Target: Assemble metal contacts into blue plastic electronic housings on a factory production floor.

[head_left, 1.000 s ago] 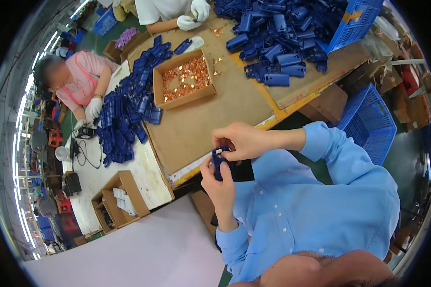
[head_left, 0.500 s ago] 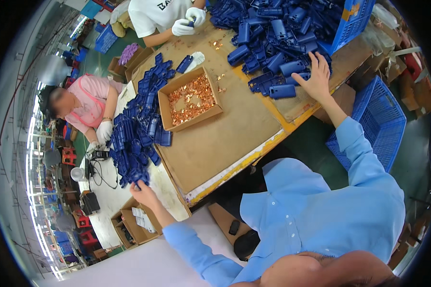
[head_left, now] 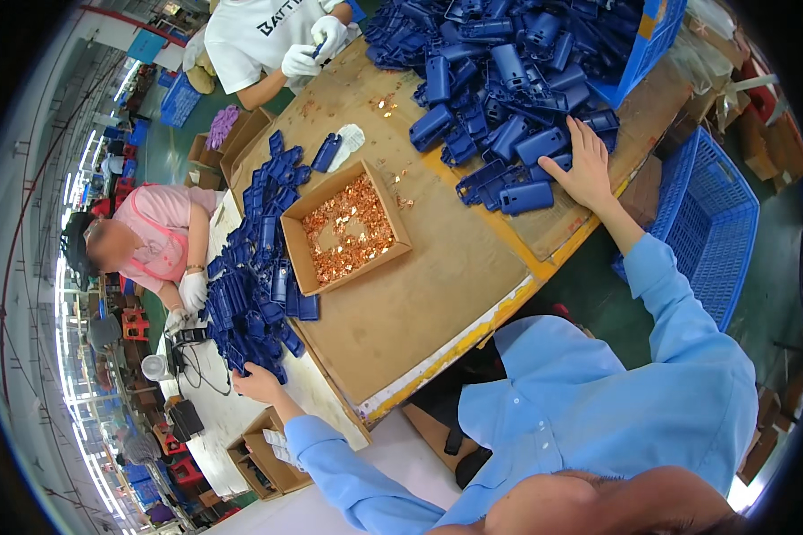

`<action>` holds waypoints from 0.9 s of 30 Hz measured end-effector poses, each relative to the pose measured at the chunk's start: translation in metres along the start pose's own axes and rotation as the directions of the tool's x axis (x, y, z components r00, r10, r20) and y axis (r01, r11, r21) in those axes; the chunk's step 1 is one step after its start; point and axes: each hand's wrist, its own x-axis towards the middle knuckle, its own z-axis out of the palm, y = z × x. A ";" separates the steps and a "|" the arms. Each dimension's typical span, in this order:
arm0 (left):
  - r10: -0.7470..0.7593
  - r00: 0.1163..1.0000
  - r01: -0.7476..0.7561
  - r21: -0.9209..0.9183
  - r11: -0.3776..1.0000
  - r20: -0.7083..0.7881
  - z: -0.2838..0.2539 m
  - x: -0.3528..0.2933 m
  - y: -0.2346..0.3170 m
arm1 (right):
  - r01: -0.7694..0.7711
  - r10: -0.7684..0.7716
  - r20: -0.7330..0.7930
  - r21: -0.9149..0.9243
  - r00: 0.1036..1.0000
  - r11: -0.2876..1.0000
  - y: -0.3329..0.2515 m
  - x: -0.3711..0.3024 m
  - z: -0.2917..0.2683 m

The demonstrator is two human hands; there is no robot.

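Observation:
My left hand (head_left: 259, 384) is at the near end of the left heap of blue plastic housings (head_left: 263, 236), its fingers closed on the edge of one blue plastic housing (head_left: 243, 369). My right hand (head_left: 587, 169) lies palm down at the near right side of a larger heap of blue plastic housings (head_left: 509, 67). Its fingers are stretched out and the thumb is apart, touching the housings. One loose housing (head_left: 526, 197) lies just left of that hand. Between the heaps stands an open cardboard box (head_left: 366, 269) holding many small copper-coloured metal pieces (head_left: 348, 227).
A blue crate (head_left: 638, 58) tips against the right heap; another blue crate (head_left: 709, 223) stands below the table's right edge. Across the table, one person in white gloves (head_left: 317, 49) handles a small blue part. Another gloved person (head_left: 165, 236) sits left. A small divided carton (head_left: 272, 455) is near my left forearm.
The whole view has shifted, so the table sits lower in it. My right hand's fingers have drawn closer together on the heap. My left hand stays at the left heap's near end.

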 end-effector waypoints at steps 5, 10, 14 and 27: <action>0.281 0.933 -0.334 -0.251 0.908 -0.227 -0.012 -0.035 0.050 | 0.016 -0.015 -0.019 0.034 1.000 0.999 -0.008 0.000 -0.004; 0.628 0.758 -0.602 -0.562 0.568 -0.176 -0.034 -0.137 0.166 | 0.058 -0.050 -0.092 0.076 0.994 0.995 -0.010 -0.001 -0.012; 0.859 0.509 -0.650 -0.682 0.336 -0.061 -0.052 -0.232 0.240 | 0.058 -0.043 -0.132 0.118 0.990 0.991 -0.012 0.000 -0.010; 0.986 0.076 -0.717 -0.680 0.155 0.146 -0.032 -0.378 0.355 | 0.018 0.056 -0.194 0.358 0.979 0.933 -0.005 -0.007 -0.015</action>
